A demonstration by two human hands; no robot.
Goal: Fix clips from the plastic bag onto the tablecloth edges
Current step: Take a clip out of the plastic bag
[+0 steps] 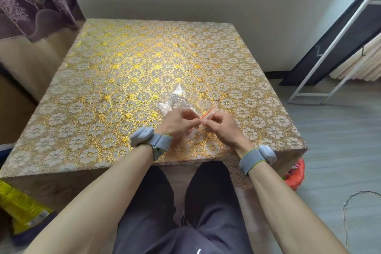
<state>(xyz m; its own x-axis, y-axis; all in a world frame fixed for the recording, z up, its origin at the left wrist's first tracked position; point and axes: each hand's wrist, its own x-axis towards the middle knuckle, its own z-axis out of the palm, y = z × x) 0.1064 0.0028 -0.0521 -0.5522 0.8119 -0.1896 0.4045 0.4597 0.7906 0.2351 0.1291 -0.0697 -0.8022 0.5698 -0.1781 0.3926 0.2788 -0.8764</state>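
Observation:
A gold floral tablecloth [123, 80] covers the square table and hangs over its edges. A clear plastic bag [177, 102] with transparent clips inside lies on the cloth near the front, its mouth marked by a red zip strip [208, 113]. My left hand [180, 122] and my right hand [221, 128] meet at that mouth, each pinching one side of the bag's opening. The clips are hard to make out through the plastic. Both wrists wear grey bands.
A purple curtain [35, 0] hangs at the far left. A white metal frame [329, 64] leans at the right. An orange net bag [296, 175] lies on the floor under the table's right corner, a yellow packet [20, 208] at the left. My knees are under the front edge.

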